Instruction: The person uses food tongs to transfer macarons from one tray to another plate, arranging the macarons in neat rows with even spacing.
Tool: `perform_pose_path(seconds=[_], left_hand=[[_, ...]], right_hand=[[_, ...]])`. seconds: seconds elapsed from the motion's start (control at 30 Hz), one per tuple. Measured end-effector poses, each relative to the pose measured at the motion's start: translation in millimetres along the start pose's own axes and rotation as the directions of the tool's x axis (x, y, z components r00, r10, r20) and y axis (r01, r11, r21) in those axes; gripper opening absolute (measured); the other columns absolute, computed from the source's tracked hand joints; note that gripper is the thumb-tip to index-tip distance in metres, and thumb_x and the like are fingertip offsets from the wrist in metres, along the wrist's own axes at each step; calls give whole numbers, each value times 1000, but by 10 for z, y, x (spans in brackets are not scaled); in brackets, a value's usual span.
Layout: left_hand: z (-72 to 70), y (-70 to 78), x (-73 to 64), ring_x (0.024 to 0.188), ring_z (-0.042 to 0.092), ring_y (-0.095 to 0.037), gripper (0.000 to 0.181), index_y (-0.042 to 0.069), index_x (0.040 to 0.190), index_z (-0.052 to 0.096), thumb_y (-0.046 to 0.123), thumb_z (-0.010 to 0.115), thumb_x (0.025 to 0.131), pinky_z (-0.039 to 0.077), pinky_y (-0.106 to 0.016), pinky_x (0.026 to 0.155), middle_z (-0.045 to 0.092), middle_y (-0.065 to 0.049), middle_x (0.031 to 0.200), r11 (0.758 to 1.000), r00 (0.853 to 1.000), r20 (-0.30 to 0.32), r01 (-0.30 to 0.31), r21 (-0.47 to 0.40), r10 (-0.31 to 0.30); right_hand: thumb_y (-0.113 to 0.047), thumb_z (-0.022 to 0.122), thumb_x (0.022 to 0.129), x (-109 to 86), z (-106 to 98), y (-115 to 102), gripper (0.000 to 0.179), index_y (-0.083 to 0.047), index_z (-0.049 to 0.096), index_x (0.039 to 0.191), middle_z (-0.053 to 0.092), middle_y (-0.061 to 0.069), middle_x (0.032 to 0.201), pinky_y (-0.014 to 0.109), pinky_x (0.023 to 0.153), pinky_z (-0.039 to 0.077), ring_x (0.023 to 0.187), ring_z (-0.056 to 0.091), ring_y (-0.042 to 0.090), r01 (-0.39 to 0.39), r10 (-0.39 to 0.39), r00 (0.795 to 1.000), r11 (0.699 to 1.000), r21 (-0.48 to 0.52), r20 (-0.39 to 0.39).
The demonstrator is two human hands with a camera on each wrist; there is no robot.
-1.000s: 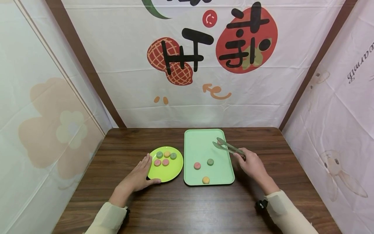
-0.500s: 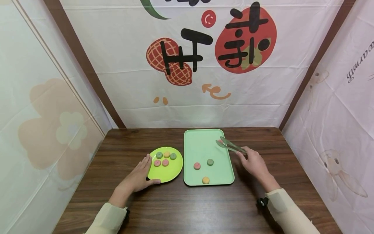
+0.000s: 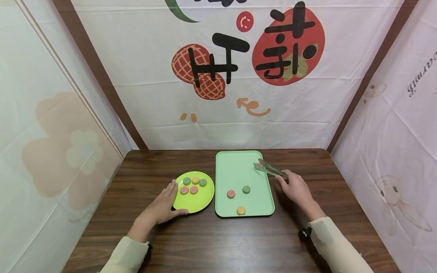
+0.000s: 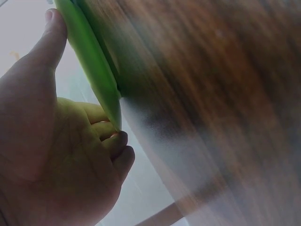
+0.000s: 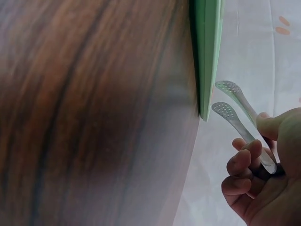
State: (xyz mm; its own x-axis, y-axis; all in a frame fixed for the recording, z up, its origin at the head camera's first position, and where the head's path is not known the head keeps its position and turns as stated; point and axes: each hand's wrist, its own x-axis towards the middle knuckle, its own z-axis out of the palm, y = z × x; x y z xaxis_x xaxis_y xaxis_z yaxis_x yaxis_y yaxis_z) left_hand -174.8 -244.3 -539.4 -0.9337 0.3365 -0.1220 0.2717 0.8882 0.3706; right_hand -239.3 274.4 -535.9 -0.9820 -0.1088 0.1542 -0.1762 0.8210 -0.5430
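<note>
My right hand (image 3: 297, 188) grips metal tongs (image 3: 264, 170) beside the mint tray (image 3: 235, 163). At the tray's far right edge, a pink macaron (image 3: 258, 164) shows between the tong tips; whether they squeeze it is unclear. In the right wrist view the perforated tips of the tongs (image 5: 225, 111) stand apart, the macaron mostly hidden behind the tray rim. My left hand (image 3: 163, 203) rests against the left rim of the lime-green plate (image 3: 201, 201), fingers extended and thumb at the near edge. On the plate lie several macarons (image 3: 194, 190), pink, green and yellow.
Another pink macaron (image 3: 230, 194), a green macaron (image 3: 246, 189) and a yellow macaron (image 3: 241, 211) lie on the tray's near half. Plate and tray stand side by side, a narrow gap between them, on a dark wooden table (image 3: 218, 246). Printed cloth walls (image 3: 153, 125) enclose the table behind and at both sides.
My right hand and the tongs have shifted slightly right and away from me, around the far pink macaron. My left hand, the plate and the other macarons stay in place.
</note>
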Motion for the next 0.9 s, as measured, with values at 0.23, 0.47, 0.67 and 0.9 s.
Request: perform_pose_path(seconds=[0.23, 0.47, 0.67, 0.9], left_hand=[[-6, 0, -4, 163, 14, -46, 122, -13, 166, 15, 68, 71, 94, 21, -61, 131, 8, -32, 175, 1000, 1000, 6, 8, -8, -8], [-6, 8, -2, 163, 14, -45, 123, -13, 166, 15, 70, 71, 94, 21, -61, 131, 8, -31, 176, 1000, 1000, 7, 9, -9, -8], [-9, 17, -2, 163, 14, -45, 123, -13, 166, 15, 71, 70, 94, 21, -61, 131, 9, -31, 176, 1000, 1000, 5, 8, -3, -8], [-14, 20, -5, 163, 14, -46, 123, -13, 166, 15, 70, 71, 94, 21, -61, 131, 8, -32, 176, 1000, 1000, 10, 11, -6, -11]], right_hand=[[-39, 64, 110, 28, 22, 2, 46, -1, 67, 136, 66, 4, 82, 35, 55, 43, 58, 51, 18, -14, 13, 1000, 1000, 26, 18], [-38, 64, 110, 53, 41, -2, 44, -1, 68, 135, 67, 5, 82, 35, 54, 44, 57, 51, 18, -13, 12, 1000, 999, 34, 17], [-39, 63, 111, 63, 42, 8, 47, 0, 66, 136, 73, 10, 93, 37, 57, 46, 62, 55, 18, -6, 5, 1000, 1000, 24, 19], [-38, 64, 110, 66, 43, 15, 46, 1, 66, 136, 75, 15, 103, 41, 62, 52, 69, 61, 19, -1, 1, 1000, 1000, 12, 14]])
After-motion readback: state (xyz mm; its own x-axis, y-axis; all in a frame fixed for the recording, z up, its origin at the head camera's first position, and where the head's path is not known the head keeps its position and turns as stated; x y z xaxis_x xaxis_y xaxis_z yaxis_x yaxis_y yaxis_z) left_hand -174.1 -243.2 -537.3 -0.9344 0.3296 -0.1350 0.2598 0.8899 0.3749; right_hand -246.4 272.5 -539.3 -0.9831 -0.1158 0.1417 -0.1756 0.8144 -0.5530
